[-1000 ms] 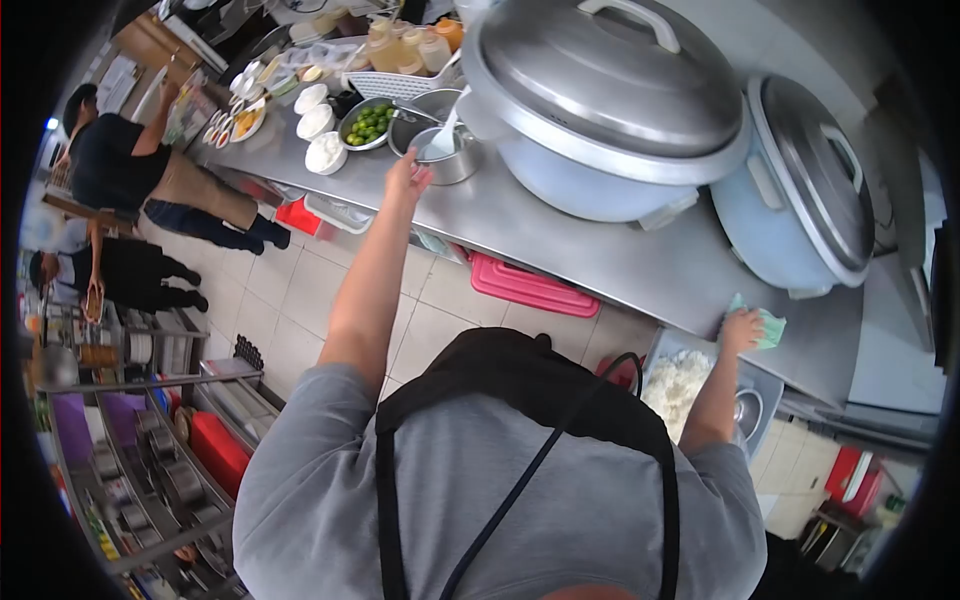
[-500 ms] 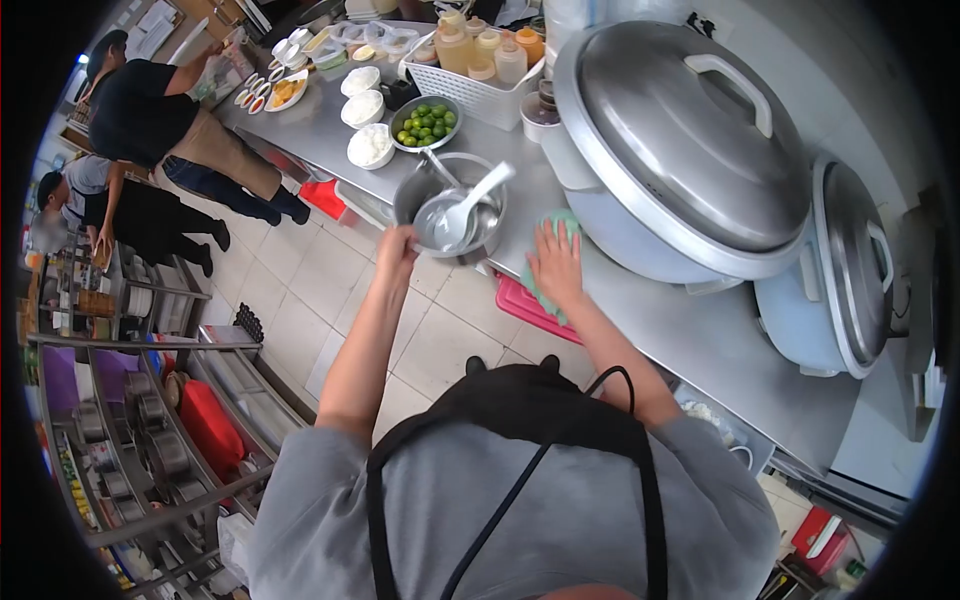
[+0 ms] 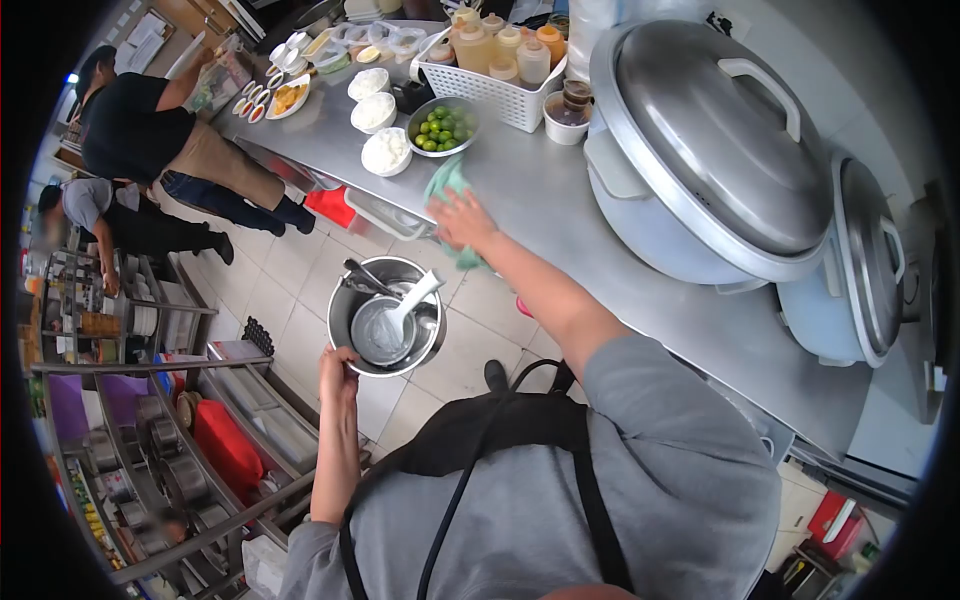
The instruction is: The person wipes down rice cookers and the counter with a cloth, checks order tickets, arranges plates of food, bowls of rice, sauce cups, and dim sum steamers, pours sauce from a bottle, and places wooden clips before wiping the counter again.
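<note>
Left hand point(image 3: 340, 368): fingers closed on the near rim of a deep metal pot point(image 3: 343, 315), which hangs over the floor tiles point(image 3: 460, 358), clear of the surface point(image 3: 570, 205). Right hand point(image 3: 463, 220): fingers laid out flat, not gripping, on a green cloth point(image 3: 447, 180) at the surface's front edge.

Just beyond the cloth sits a bowl of limes point(image 3: 470, 112) — the nearest obstacle to the right hand. Beside it, a row of three white bowls point(image 3: 392, 172); behind, a white basket point(image 3: 500, 98). A big lidded vessel point(image 3: 665, 228) takes up the surface to the right, a second lidded vessel point(image 3: 830, 315) next to it. Two people point(image 3: 140, 120) off to the far left, shelving point(image 3: 180, 370) below them.

Containers: the pot holds a smaller metal pan point(image 3: 380, 335), a white spoon point(image 3: 415, 297) and a dark-handled utensil point(image 3: 368, 277); pan's contents — cannot tell. White bowls heaped with white food. Basket full of squeeze bottles point(image 3: 475, 48), amber to orange. Lids on both vessels hide their contents.
</note>
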Tool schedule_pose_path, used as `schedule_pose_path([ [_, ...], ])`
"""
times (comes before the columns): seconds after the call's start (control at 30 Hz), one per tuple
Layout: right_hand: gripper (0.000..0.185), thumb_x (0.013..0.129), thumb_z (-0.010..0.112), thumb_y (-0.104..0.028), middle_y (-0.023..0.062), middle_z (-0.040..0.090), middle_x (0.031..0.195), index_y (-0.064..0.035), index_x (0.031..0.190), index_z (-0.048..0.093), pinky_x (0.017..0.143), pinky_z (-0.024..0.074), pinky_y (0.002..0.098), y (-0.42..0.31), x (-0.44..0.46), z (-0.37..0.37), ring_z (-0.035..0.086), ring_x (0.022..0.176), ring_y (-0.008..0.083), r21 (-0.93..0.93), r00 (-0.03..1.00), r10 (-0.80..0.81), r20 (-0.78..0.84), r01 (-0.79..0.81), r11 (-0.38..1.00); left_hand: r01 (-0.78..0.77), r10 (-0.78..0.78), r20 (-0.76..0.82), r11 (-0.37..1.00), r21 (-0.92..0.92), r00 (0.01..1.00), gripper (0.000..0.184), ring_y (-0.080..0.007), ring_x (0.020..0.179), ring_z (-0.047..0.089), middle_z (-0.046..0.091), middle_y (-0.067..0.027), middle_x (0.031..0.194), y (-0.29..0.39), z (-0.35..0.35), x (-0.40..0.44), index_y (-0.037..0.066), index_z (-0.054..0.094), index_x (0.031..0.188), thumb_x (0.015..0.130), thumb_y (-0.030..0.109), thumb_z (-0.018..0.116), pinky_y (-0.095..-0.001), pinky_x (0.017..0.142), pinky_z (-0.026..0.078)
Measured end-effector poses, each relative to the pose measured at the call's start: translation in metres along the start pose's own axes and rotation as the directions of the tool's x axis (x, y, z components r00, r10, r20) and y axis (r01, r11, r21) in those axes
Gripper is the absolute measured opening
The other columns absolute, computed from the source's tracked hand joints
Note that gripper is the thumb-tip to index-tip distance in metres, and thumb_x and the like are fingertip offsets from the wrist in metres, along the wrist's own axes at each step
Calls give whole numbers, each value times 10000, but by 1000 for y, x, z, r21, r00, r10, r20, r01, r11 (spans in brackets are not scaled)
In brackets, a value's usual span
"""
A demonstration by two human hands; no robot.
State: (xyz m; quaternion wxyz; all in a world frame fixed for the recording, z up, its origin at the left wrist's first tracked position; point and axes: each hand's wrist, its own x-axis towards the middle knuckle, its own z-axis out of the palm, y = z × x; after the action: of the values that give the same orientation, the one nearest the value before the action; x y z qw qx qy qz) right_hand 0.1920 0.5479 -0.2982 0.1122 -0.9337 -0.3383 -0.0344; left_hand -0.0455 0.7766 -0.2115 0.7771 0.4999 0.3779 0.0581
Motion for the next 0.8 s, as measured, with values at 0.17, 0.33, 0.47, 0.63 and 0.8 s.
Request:
schedule_pose_path([
  [0.17, 544, 794, 513, -228, 30, 251, 1367, -202, 1296, 304, 1032, 165, 437, 14, -87, -17, 204, 1268, 259, -35, 985, -163, 58, 165, 986, -9, 10, 81, 1000, -14, 997, 244, -127, 574, 482, 502, -41, 673, 1, 58, 5, -12, 498, 789, 567, -93, 435, -242, 498, 401],
  [0.33, 603, 755, 567, -258, 75, 281, 1351, -127, 1288, 316, 1012, 206, 414, 53, -250, -71, 236, 1254, 270, -43, 985, 171, 34, -170, 985, 22, -12, 272, 999, -36, 962, 166, -112, 514, 432, 451, -22, 601, -26, 119, 57, 14, 491, 723, 578, -63, 467, -232, 456, 345],
  [0.47, 628, 756, 570, -324, 97, 272, 1351, -129, 1292, 308, 1010, 198, 434, 91, -399, -106, 230, 1250, 304, -96, 900, 435, 28, -430, 898, 34, -30, 248, 999, -10, 968, 122, -115, 474, 369, 393, -15, 543, -41, 190, 84, 63, 460, 594, 566, -47, 506, -258, 440, 314],
  [0.63, 760, 626, 661, -105, 178, 188, 1367, -221, 1295, 320, 985, 218, 457, 140, -589, -137, 246, 1211, 387, -200, 703, 711, -3, -697, 689, 2, 24, 224, 993, -114, 974, 98, -153, 477, 398, 421, -56, 555, -59, 273, 91, 33, 465, 592, 585, -55, 506, -291, 435, 339],
  [0.8, 768, 636, 651, -116, 176, 153, 1378, -204, 1308, 292, 986, 188, 513, 173, -632, -147, 191, 1216, 448, -316, 631, 771, 80, -718, 620, -52, 69, 233, 996, -78, 970, 51, -178, 506, 461, 456, -76, 605, -59, 311, 80, 2, 499, 695, 655, -6, 529, -320, 436, 414],
])
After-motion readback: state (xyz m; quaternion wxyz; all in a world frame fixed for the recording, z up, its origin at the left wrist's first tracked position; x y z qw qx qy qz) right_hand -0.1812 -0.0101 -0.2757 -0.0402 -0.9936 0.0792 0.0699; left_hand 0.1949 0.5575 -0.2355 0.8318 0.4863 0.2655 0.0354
